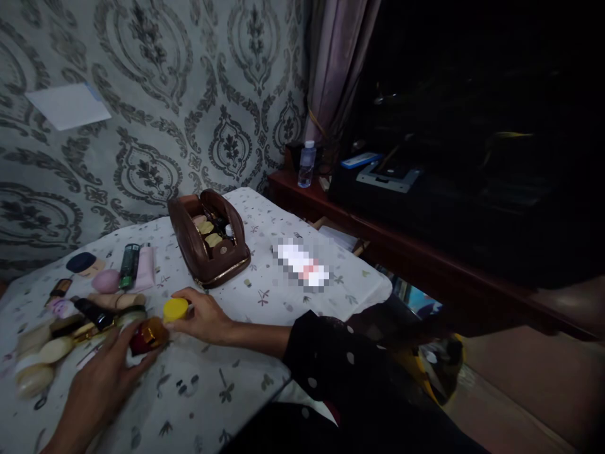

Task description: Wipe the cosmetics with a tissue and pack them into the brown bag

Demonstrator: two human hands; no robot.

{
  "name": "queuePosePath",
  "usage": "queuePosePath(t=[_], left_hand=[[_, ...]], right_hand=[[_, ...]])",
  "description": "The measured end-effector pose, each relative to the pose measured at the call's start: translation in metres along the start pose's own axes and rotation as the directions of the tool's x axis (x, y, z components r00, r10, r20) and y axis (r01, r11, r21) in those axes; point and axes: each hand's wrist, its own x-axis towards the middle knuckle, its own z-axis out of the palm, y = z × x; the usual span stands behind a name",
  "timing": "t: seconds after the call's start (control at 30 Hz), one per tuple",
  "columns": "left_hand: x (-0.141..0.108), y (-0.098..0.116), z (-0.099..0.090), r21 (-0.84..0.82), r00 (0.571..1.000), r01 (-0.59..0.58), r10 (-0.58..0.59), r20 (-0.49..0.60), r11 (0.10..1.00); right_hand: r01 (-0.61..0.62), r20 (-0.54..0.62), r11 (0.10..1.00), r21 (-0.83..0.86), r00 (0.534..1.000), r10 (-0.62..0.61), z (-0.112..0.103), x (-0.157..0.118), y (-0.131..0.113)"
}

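My left hand (106, 372) is closed around a small bottle (142, 339), dark red with an amber end. Close beside it, my right hand (205, 318) pinches a round yellow cap (175, 309) between thumb and fingers. The cap is apart from the bottle, and anything beneath it is hidden. Just past my left hand lie a black tube (92, 312) and several pale bottles and jars, partly covered by the fingers. Farther back on the cloth are a pink sponge (105, 281), a dark green tube (129, 265) and a pale pink tube (145, 267).
A brown zip bag (186, 243) stands unzipped near the wall, with several small containers inside. A blurred-out bright object (302, 263) rests on the patterned cloth (246, 372). On the right, a dark red desk (331, 208) holds a water bottle (307, 165) beside a large black screen.
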Motion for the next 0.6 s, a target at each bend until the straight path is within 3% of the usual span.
queuePosePath(t=[0.1,0.2,0.3,0.37,0.47,0.6], left_hand=[[0.015,0.013,-0.002,-0.088,0.997,0.026,-0.032,-0.071,0.996],[0.029,0.03,-0.002,-0.32,0.976,0.036,-0.102,-0.191,0.947],[0.038,0.05,-0.004,-0.559,0.954,0.138,-0.261,-0.146,0.817],[0.044,0.062,-0.005,-0.651,0.936,0.198,-0.338,-0.097,0.733],[0.053,0.071,-0.001,-0.679,0.914,0.249,-0.399,-0.07,0.691],[0.066,0.068,0.013,-0.697,0.938,0.221,-0.344,-0.039,0.682]], right_hand=[[-0.003,-0.079,0.981,0.195,0.997,0.019,-0.003,-0.003,0.007],[0.002,-0.126,0.916,0.402,0.991,0.054,-0.006,0.004,0.014],[0.022,-0.109,0.861,0.508,0.993,0.038,-0.005,0.008,0.016],[0.035,-0.073,0.87,0.491,0.997,0.001,-0.005,0.006,0.014],[0.086,-0.059,0.937,0.339,0.996,-0.07,-0.006,-0.001,0.01],[0.177,-0.054,0.968,0.177,0.984,-0.17,-0.01,-0.003,0.008]])
